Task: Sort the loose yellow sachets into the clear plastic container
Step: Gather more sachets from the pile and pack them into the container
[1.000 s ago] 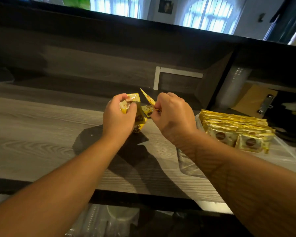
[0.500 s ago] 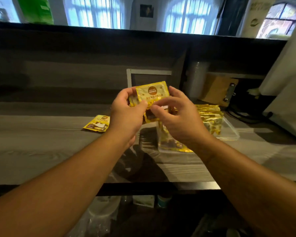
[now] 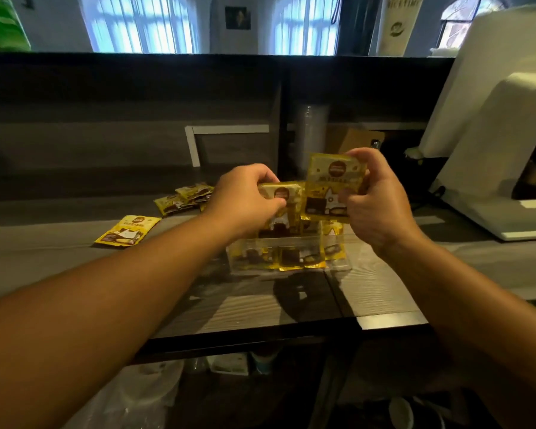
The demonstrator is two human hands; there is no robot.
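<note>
I've split the sachets, my left hand (image 3: 245,196) gripping one (image 3: 280,193), my right hand (image 3: 375,196) another (image 3: 334,184), now over the container (image 3: 288,243), ready to drop in.

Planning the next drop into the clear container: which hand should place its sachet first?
Probably the left hand: its sachet sits lower, right above the clear container; the right hand holds its sachet higher.

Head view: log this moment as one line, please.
left hand: grips sachet | right hand: grips second sachet | both above clear container | loose sachets on counter, left
</note>
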